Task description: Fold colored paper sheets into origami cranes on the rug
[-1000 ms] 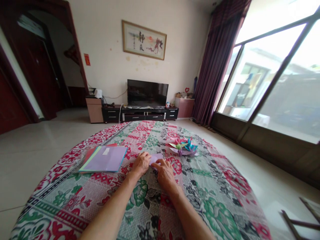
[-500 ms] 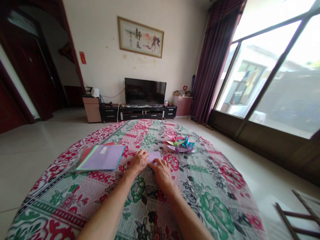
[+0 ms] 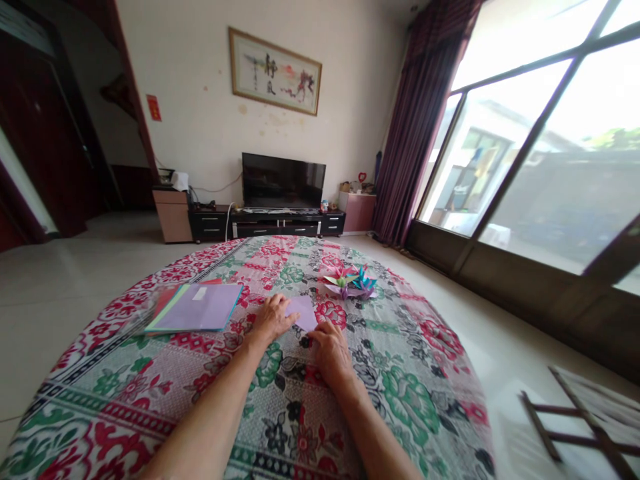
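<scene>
A small piece of purple paper (image 3: 303, 313), seemingly folded, lies on the tablecloth between my hands. My left hand (image 3: 275, 317) rests at its left edge, thumb and fingers apart on the sheet. At the paper's lower right corner, my right hand (image 3: 332, 348) has its fingers bent and closed on the edge; the fingertips are partly hidden. Beyond my right hand sits a cluster of folded paper pieces (image 3: 351, 283) in pink, green, blue and purple, with pointed tips. To the left is a stack of coloured paper sheets (image 3: 200, 312), purple on top, with a white label.
A flowered tablecloth (image 3: 410, 400) covers the round table. Past its far edge stand a low black cabinet (image 3: 210, 227) and a television (image 3: 284, 181). On the floor at the right is a dark-framed wooden piece of furniture (image 3: 575, 413), beside large windows (image 3: 540, 187).
My hands have moved apart, the right one towards me, and more of the purple paper shows, now turned at an angle. The whole view has shifted slightly.
</scene>
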A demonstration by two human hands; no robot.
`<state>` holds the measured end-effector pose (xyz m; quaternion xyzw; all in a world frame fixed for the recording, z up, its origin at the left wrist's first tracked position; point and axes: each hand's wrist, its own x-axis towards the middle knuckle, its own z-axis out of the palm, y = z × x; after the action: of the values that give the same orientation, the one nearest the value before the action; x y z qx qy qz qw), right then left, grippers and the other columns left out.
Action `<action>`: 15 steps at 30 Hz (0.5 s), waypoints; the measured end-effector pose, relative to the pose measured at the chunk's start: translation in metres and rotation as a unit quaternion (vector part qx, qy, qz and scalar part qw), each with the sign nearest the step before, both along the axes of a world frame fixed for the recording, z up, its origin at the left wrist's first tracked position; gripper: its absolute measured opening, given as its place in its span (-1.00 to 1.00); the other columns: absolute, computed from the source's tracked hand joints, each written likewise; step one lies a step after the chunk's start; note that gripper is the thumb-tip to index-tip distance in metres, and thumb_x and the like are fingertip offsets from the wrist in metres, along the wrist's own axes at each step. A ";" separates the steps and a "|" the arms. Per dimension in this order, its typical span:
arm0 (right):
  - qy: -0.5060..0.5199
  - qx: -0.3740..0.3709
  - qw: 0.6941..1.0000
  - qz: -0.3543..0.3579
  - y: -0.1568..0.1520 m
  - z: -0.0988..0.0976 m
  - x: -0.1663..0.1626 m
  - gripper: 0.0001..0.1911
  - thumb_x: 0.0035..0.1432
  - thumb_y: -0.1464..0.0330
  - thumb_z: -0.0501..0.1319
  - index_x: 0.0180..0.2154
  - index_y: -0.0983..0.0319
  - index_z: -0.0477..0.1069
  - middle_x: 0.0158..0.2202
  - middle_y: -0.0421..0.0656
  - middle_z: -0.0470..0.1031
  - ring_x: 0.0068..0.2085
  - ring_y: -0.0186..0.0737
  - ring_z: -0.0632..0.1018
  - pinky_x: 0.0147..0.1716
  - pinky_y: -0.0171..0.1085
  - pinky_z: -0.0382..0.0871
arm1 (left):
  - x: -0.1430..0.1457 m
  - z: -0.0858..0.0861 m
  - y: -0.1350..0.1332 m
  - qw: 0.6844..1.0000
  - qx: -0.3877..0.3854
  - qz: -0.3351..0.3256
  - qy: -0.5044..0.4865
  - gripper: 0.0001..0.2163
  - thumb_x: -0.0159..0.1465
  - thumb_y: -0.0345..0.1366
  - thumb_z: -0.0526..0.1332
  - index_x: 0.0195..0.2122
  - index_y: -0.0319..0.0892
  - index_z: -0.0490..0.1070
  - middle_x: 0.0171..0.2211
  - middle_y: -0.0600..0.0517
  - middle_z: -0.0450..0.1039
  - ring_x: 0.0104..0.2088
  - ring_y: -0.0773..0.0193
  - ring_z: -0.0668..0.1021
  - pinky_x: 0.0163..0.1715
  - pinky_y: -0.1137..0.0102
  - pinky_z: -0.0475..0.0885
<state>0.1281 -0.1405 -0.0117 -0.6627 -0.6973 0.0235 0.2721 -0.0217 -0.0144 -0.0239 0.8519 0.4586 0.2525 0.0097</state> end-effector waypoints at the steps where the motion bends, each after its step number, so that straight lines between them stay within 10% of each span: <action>1: 0.012 0.003 1.000 -0.004 -0.003 -0.001 0.002 -0.66 0.14 0.50 0.04 -0.24 0.09 0.54 -0.22 -0.16 0.44 -0.15 -0.24 0.38 -0.12 -0.36 0.18 | 0.000 0.000 0.000 1.000 -0.001 0.002 0.006 -0.66 0.16 -0.07 0.14 -0.12 -0.14 0.41 -0.12 -0.09 0.36 -0.09 0.13 0.38 -0.01 0.26 0.26; 10: 0.072 -0.010 0.988 -0.138 -0.015 0.005 0.026 -0.66 0.05 0.58 0.01 -0.45 0.21 0.54 -0.34 -0.13 0.49 -0.26 -0.26 0.45 -0.23 -0.38 0.21 | 0.002 0.003 -0.007 0.999 -0.039 0.012 0.027 -0.38 0.03 0.17 0.14 0.00 -0.17 0.32 -0.01 -0.12 0.26 0.01 0.07 0.32 0.05 0.25 0.18; 15: 0.096 0.044 0.987 -0.118 0.008 0.008 0.029 -0.60 0.04 0.60 -0.03 -0.22 0.21 0.50 -0.24 -0.13 0.49 -0.24 -0.30 0.47 -0.20 -0.41 0.22 | 0.002 0.005 -0.009 0.998 -0.054 0.013 0.034 -0.37 0.03 0.19 0.13 0.00 -0.15 0.30 0.02 -0.11 0.24 0.05 0.06 0.28 0.07 0.26 0.14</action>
<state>0.1574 -0.1326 -0.0041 -0.7221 -0.5856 0.0237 0.3676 -0.0197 -0.0232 -0.0188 0.8520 0.4830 0.1987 0.0368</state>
